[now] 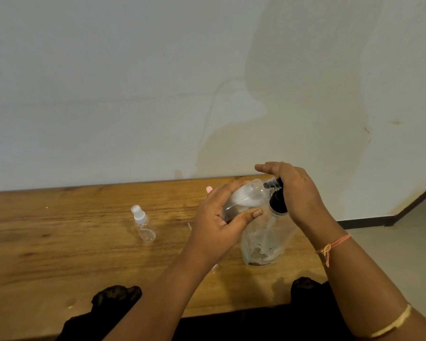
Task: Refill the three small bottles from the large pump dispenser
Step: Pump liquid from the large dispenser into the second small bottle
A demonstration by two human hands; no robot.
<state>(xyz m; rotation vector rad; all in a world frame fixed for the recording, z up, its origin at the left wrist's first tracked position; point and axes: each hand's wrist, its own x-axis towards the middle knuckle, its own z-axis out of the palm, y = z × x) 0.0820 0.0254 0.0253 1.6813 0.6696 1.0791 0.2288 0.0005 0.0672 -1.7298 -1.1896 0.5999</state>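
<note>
The left hand (215,228) grips 1 small clear bottle (242,200), tilted with its mouth toward the black pump (278,202) of the big dispenser (263,238), which stands on the wooden counter (59,242). The right hand (293,188) lies flat on the pump, fingers straight. Another small bottle (143,227) with a white cap stands well to the left.

The left hand (221,225) grips a tilted clear bottle (244,198) at the black pump (278,201) of the large dispenser (263,242), the right hand (295,190) flat on top. At nine o'clock from them stands a white-capped bottle (143,227).
</note>
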